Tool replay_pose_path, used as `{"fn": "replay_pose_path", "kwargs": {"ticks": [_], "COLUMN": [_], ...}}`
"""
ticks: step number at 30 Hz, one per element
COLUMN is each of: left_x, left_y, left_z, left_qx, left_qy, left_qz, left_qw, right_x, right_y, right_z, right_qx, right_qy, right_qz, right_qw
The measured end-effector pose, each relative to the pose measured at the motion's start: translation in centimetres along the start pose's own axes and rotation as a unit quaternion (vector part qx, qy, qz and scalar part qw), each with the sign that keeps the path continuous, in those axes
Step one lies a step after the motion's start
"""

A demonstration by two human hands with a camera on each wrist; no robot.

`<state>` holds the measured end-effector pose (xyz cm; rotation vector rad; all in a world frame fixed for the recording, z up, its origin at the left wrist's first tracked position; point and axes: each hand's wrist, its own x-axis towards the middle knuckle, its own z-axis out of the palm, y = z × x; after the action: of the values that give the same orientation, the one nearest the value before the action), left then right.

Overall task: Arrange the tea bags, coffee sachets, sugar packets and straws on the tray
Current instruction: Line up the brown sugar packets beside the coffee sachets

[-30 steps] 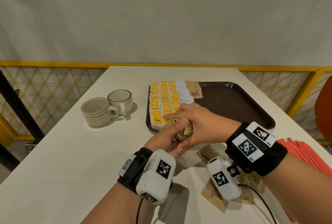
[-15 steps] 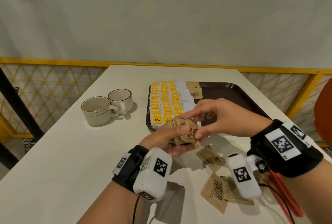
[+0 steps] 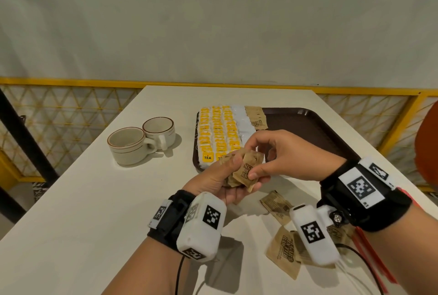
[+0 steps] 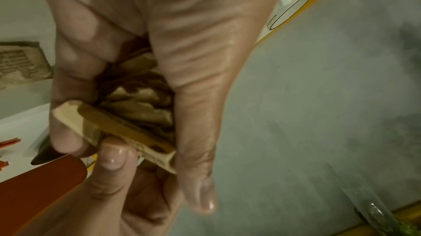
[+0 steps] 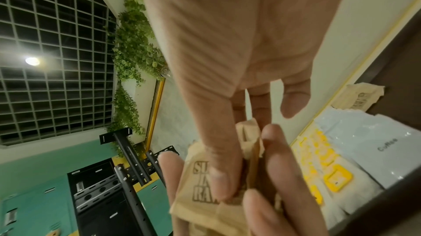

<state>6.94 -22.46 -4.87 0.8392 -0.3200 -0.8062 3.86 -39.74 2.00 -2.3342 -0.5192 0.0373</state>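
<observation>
My left hand (image 3: 220, 176) grips a bunch of brown sugar packets (image 3: 245, 171) just in front of the dark brown tray (image 3: 308, 126). My right hand (image 3: 267, 155) pinches the front packet (image 5: 200, 182) of that bunch between thumb and fingers. On the tray's left part lie rows of yellow tea bags (image 3: 216, 133), a column of white coffee sachets (image 3: 244, 124) and a few brown sugar packets (image 3: 257, 118). More sugar packets (image 3: 283, 249) lie loose on the table under my right wrist. Red straws (image 3: 369, 256) lie at the right, mostly hidden by my right arm.
Two white cups (image 3: 142, 140) stand on the table left of the tray. The white table (image 3: 83, 211) ends at a yellow railing (image 3: 71, 81) at the back and sides. An orange object (image 3: 429, 147) sits at the right edge.
My right hand drew back to the right from over the left hand and now pinches the front sugar packet. The bunch in my left hand rose slightly and fanned out.
</observation>
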Motion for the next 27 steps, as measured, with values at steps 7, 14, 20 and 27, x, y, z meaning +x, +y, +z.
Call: {"fn": "replay_pose_path", "kwargs": {"ticks": [7, 14, 20, 27], "left_x": [0.5, 2.1, 4.2, 12.0], "left_y": [0.4, 1.3, 6.7, 11.3], "left_z": [0.4, 0.6, 0.3, 1.4], "left_qx": [-0.068, -0.157, 0.06, 0.556], "left_qy": [0.103, 0.127, 0.175, 0.145], "left_qz": [0.035, 0.071, 0.083, 0.002], "left_qw": [0.992, 0.977, 0.979, 0.819], "right_x": [0.2, 1.2, 2.3, 5.4], "right_y": [1.0, 1.1, 2.1, 8.4], "right_z": [0.3, 0.7, -2.2, -6.9], "right_qx": [-0.003, 0.017, 0.37, 0.341], "right_qy": [0.084, 0.103, 0.2, 0.235], "right_qz": [-0.007, 0.01, 0.067, 0.185], "right_qw": [0.996, 0.995, 0.905, 0.891]}}
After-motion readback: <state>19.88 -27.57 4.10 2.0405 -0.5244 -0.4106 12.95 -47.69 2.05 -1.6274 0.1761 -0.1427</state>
